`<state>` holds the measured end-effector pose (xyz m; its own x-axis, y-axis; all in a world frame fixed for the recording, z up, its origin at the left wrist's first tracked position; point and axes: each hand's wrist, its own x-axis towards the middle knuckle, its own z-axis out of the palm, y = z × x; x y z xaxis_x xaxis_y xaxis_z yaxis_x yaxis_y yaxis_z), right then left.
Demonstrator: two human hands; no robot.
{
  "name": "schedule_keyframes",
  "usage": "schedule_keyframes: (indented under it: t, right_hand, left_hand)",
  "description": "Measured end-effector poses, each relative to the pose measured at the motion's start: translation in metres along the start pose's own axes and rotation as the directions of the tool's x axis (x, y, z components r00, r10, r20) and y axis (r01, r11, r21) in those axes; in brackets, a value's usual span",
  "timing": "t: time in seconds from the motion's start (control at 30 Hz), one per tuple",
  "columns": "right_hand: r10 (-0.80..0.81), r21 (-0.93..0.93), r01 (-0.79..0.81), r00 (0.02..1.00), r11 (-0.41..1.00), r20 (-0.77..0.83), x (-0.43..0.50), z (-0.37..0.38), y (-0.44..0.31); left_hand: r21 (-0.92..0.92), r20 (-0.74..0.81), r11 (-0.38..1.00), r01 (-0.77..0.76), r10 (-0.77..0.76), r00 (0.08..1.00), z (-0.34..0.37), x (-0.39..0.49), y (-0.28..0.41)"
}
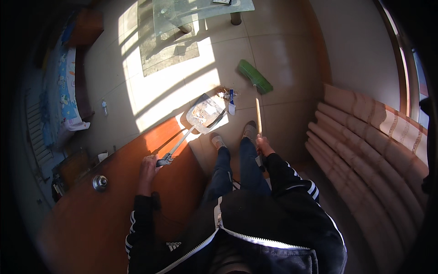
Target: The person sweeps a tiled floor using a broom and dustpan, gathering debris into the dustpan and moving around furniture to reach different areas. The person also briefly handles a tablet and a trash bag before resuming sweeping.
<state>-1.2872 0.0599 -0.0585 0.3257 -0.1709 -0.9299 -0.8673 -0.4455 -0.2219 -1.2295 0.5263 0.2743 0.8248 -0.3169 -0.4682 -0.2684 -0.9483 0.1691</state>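
Observation:
My left hand (149, 166) grips the end of the long handle of a dustpan (195, 124). The pan rests on the tiled floor in front of my feet, with pale scraps and debris inside it. My right hand (264, 146) is closed around the wooden stick of a broom. Its green broom head (255, 76) lies on the floor, beyond and to the right of the dustpan. Between the two sits a small heap of litter (223, 93), and beside that heap is a blue and white wrapper (231, 102). The broom head is apart from the litter.
A reddish wooden table (164, 191) stands at my left, bearing a round metal object (100, 183). Pink curtain (369, 147) hangs at the right. A glass table (205, 13) is at the far side. A clear plastic bottle (104, 107) is on the floor at left.

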Motion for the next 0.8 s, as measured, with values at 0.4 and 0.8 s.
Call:
schedule_keyframes:
  t: [0.4,0.8]
  right_hand:
    - [-0.228,0.183,0.232,0.973,0.955,-0.044,-0.079,-0.094,-0.136]
    - [-0.238,-0.109,0.237,0.971,0.965,0.005,-0.111,-0.076,-0.062]
  left_hand:
    - [-0.034,-0.140,0.999,-0.031,0.026,0.990,-0.013,0.004,-0.013]
    - [-0.057,-0.164,0.998,-0.022,0.012,0.986,-0.004,-0.016,-0.015]
